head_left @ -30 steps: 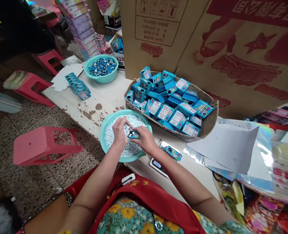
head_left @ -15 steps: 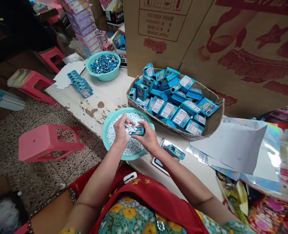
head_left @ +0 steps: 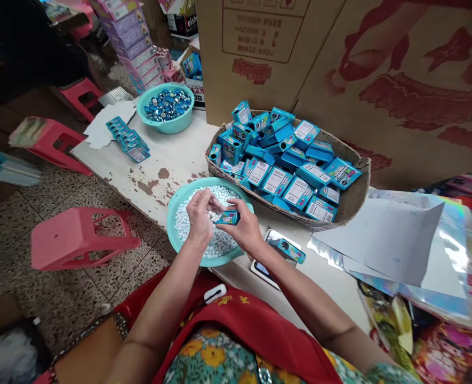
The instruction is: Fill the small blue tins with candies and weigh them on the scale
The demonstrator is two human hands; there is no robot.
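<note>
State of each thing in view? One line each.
Left hand: cupped around white pellets
Right hand: gripping small box
Small box: held over near bowl
Near bowl: holding pellets
Far bowl: filled with blue pieces
Cardboard tray: heaped with blue boxes
Scale: bearing another box
Near stool: upright

Seeing a small bright-blue box [head_left: 228,217] with pale lettering, held over a round turquoise basin [head_left: 172,216], a little toward three o'clock from its centre, running lengthwise from nine to three o'clock and showing the printed face. Noticing small, rounded white pellets [head_left: 223,246] spreading loosely across the basin, plus a raised cluster of pellets [head_left: 213,216] sitting right by the box's nine-o'clock end, leaving contact there too crowded to tell.
</note>
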